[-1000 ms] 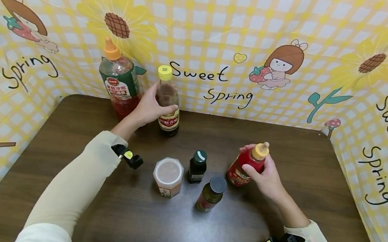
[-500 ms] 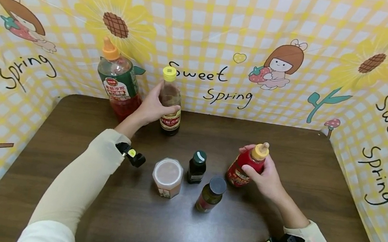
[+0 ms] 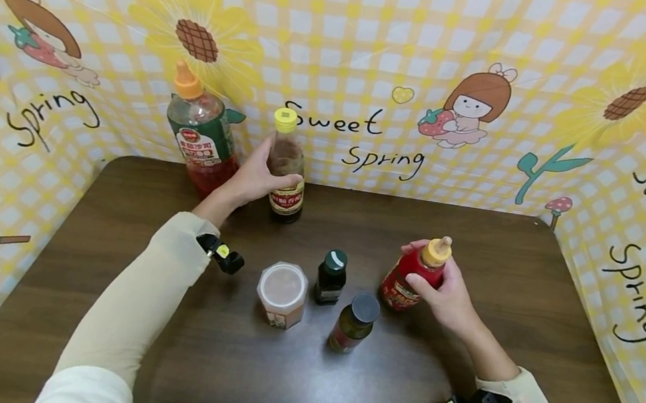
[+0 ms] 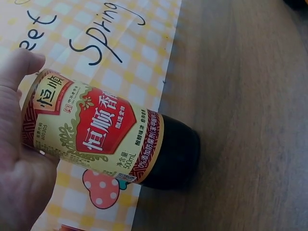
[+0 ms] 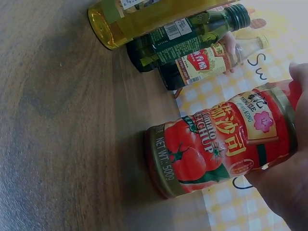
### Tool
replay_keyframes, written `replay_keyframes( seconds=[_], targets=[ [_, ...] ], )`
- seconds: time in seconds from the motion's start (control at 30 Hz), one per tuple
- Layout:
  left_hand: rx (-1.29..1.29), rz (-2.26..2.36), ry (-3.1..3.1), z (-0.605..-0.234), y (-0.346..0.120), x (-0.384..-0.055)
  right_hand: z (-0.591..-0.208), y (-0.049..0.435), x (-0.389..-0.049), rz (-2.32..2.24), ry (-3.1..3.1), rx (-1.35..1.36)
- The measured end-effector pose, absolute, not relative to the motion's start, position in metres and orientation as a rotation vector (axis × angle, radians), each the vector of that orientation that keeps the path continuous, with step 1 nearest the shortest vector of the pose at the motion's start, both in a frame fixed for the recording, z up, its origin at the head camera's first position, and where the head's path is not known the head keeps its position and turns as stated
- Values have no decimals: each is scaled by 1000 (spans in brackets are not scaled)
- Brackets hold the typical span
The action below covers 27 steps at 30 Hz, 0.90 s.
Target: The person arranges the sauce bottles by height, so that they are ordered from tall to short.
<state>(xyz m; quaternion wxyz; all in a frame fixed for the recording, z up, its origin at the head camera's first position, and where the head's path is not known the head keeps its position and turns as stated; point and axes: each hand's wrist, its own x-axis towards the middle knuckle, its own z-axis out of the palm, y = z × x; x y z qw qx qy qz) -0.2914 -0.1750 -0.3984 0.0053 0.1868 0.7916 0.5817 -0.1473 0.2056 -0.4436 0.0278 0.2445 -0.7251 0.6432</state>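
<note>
My left hand [image 3: 253, 176] grips a dark vinegar bottle [image 3: 287, 200] with a yellow cap near the table's back edge. The thumb lies across its front. In the left wrist view the bottle's red and cream label [image 4: 103, 122] faces the camera and its dark base stands over the wood. Just left of that hand is a large sauce bottle [image 3: 202, 146] with an orange nozzle, partly hidden by the hand. On the right, my right hand [image 3: 447, 297] holds a red ketchup bottle [image 3: 400, 285] with a yellow nozzle cap; its tomato label [image 5: 207, 149] shows in the right wrist view.
Between the hands stand a pale-lidded jar [image 3: 283, 291], a small dark bottle [image 3: 331, 280] with a green cap and a grey-capped bottle [image 3: 352, 329]. A checked cloth [image 3: 347, 50] hangs behind and beside the brown table [image 3: 252, 381].
The left hand and vinegar bottle have shifted slightly right, away from the large sauce bottle. The right hand stays on the ketchup bottle in the same place.
</note>
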Motion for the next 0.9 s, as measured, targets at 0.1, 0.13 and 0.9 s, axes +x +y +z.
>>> replay_keyframes(
  seconds=[0.1, 0.13, 0.9],
  targets=[
    [597, 1855, 2445, -399, -174, -291, -441, 206, -148, 1961, -2269, 745],
    [598, 1866, 2435, -399, -174, -291, -440, 206, -149, 1952, -2281, 742],
    [577, 1868, 2409, -397, -174, -289, -395, 184, -192, 1884, -2374, 778]
  ],
)
